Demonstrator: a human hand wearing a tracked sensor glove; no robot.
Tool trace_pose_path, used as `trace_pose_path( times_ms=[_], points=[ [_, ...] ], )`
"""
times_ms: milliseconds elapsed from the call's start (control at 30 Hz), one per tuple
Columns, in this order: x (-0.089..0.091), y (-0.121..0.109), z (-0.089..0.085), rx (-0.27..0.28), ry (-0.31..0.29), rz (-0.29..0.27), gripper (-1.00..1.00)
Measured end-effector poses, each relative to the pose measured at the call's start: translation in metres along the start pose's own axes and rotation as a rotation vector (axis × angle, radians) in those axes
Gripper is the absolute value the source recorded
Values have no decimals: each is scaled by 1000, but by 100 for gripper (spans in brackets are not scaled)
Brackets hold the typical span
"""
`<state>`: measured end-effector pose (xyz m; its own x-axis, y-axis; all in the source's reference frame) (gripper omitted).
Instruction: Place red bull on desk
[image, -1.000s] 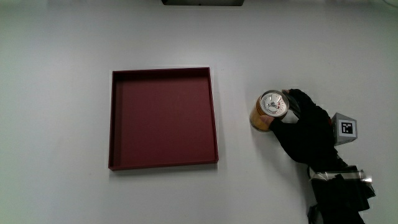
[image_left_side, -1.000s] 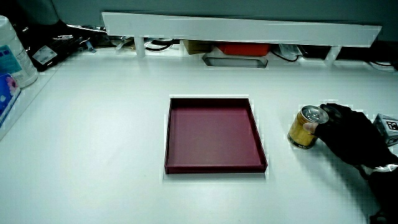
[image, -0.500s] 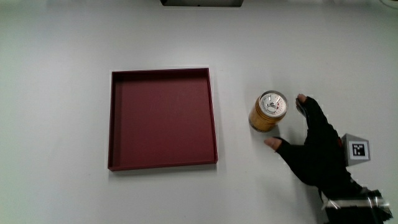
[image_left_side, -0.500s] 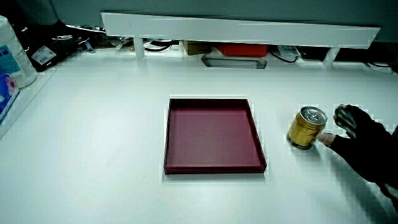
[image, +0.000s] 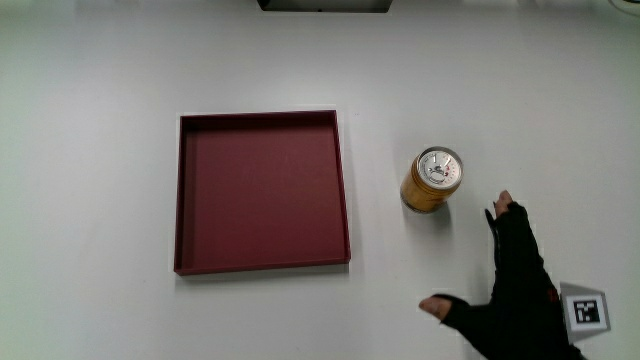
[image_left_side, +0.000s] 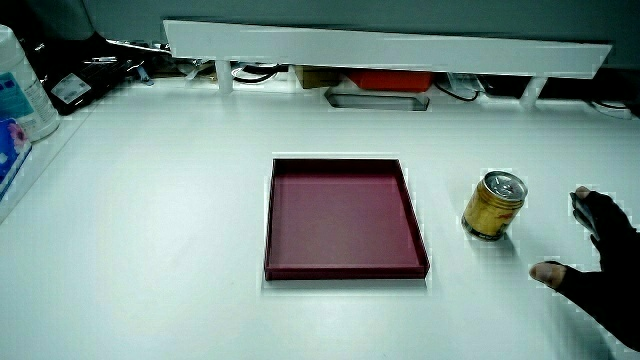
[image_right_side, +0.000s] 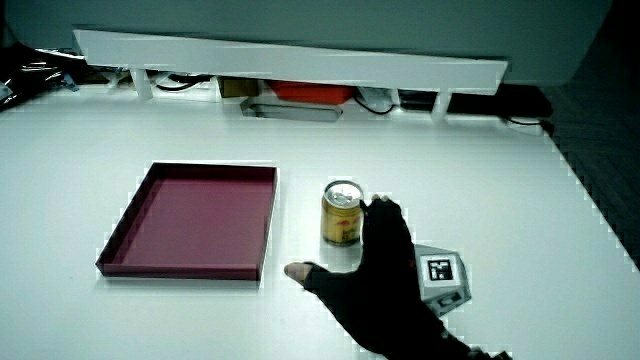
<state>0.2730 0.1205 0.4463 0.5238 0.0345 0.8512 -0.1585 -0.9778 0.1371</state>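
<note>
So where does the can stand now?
The can stands upright on the table, beside the red tray, apart from the open hand.

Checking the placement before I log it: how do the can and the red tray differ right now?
The can is a gold upright cylinder with a silver top; the tray is dark red, square, low and open. The can is much narrower than the tray but stands taller. The can lies nearer the open hand than the tray. Both rest on the white desk, apart, untouched.

Bright, even light is washing the white table (image: 100, 80) from overhead. The can (image: 432, 180) is casting only a faint shadow.
</note>
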Motion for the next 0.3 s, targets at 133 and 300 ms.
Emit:
trace_pose_path(
  times_ms=[133, 300],
  points=[
    [-21, -7, -3, -5, 63, -52, -100],
    [-28, -18, -5, 4, 103, -89, -100]
  ],
)
